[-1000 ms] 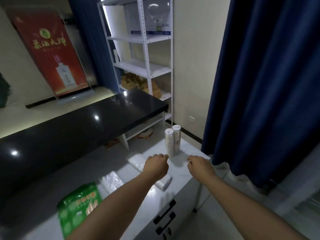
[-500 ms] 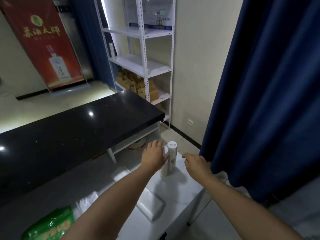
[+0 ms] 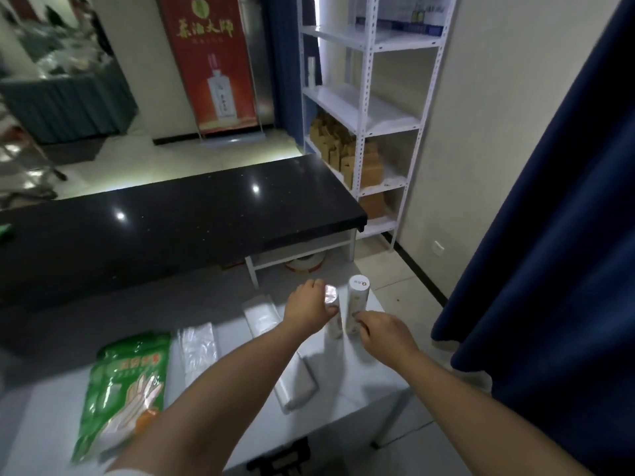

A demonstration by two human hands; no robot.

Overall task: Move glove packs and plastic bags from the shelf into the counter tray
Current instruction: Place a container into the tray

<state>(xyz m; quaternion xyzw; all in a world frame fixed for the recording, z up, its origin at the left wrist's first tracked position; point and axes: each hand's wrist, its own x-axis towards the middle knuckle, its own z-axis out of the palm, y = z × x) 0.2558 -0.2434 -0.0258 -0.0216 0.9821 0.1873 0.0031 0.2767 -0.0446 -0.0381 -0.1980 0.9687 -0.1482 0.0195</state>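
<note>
2 bag rolls stand upright nr the far corner of the cabinet top [image 3: 360, 376]. L hand [image 3: 307, 312] wraps left roll [image 3: 332, 298]; R hand [image 3: 385, 334] fingers at right roll [image 3: 357, 297], hold unclear. Risk: loose pinch tips it off edge.

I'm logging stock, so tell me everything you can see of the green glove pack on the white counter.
The green glove pack is a glossy, crinkled plastic pouch. It is printed with a pale glove picture, a yellow band of lettering near its top and an orange patch lower down. The lettering is too blurred to read. It lies flat on the white counter, beside a clear plastic bag. The left forearm crosses in front of its lower right corner; nothing grips it.
</note>
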